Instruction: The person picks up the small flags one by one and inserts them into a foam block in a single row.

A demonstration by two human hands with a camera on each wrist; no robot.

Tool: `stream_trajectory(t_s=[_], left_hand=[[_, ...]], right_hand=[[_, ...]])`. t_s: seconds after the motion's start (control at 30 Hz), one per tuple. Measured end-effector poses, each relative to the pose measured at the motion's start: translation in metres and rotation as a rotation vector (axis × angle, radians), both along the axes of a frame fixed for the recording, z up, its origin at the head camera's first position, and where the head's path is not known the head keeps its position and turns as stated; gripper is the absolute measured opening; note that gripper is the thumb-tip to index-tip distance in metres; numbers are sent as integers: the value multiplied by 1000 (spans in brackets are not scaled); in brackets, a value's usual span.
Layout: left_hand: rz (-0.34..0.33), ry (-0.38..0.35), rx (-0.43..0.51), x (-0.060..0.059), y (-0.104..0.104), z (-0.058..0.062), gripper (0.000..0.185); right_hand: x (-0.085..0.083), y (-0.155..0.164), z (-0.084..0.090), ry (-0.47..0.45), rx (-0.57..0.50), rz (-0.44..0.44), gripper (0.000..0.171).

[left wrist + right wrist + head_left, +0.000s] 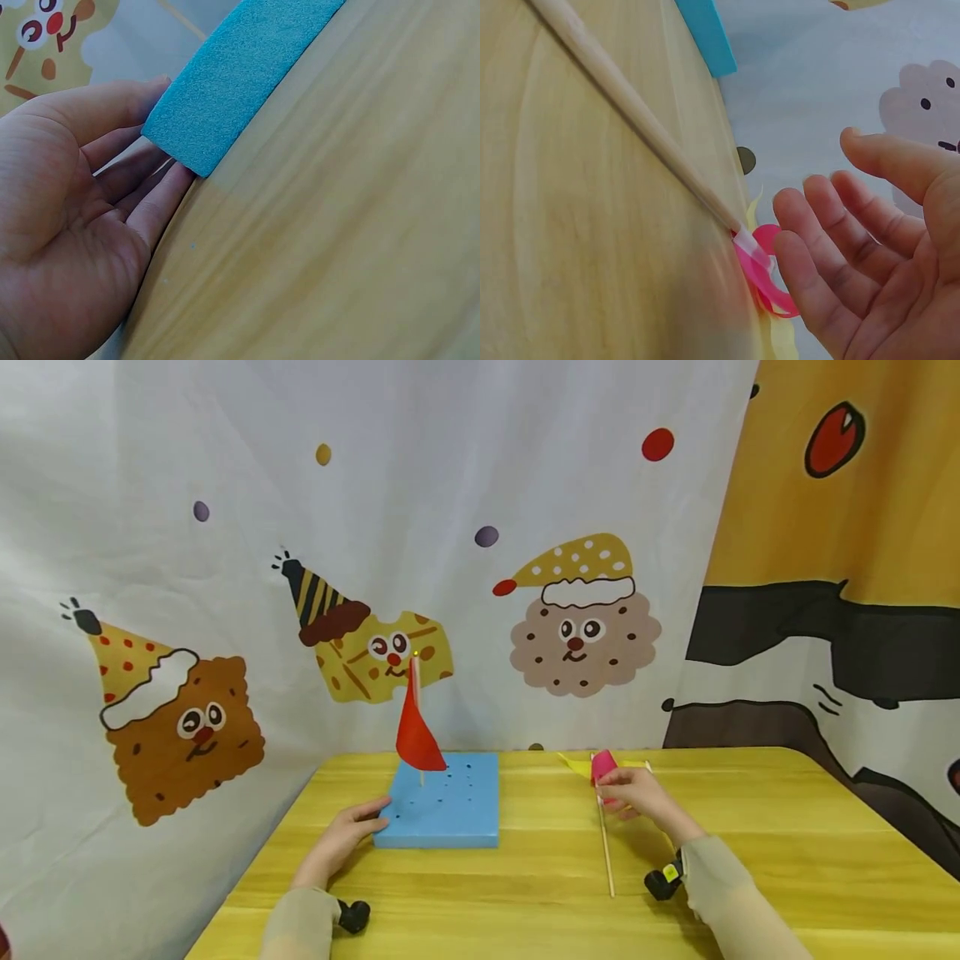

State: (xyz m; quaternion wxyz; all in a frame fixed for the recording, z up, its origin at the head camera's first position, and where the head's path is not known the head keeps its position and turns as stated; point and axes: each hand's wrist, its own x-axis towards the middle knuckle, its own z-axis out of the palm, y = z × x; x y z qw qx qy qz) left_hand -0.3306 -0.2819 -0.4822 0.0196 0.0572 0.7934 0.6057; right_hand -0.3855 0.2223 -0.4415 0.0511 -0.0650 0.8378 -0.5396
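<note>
Foam block (442, 810) lies on the yellow surface (750, 827), a red flag (417, 737) standing upright in it. The left hand (347, 839) rests open, straight fingers (135, 176) touching the block's near-left corner. The right hand (637, 795), grip open with fingers relaxed, touches a pink flag (602, 767) whose stick (606, 847) lies flat on the surface beside a yellow flag (576, 764).

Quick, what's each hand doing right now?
Left hand: open, straight fingers against the blue foam block.
Right hand: open, fingers touching the pink flag, not gripping it.
</note>
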Motion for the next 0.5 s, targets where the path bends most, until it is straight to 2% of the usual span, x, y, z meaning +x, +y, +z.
stream_trajectory(t_s=[0.27,0.4,0.5], left_hand=[[-16,-12,-2,-2,-2,1,54],[-8,-10,-18,-1,-1,2,54],[0,-14,-20,-2,-1,2,55]], right_hand=[[-1,5,-8,-26,63,22,23],[1,6,-14,-30,155,27,19],[3,5,-16,-18,242,49,26]])
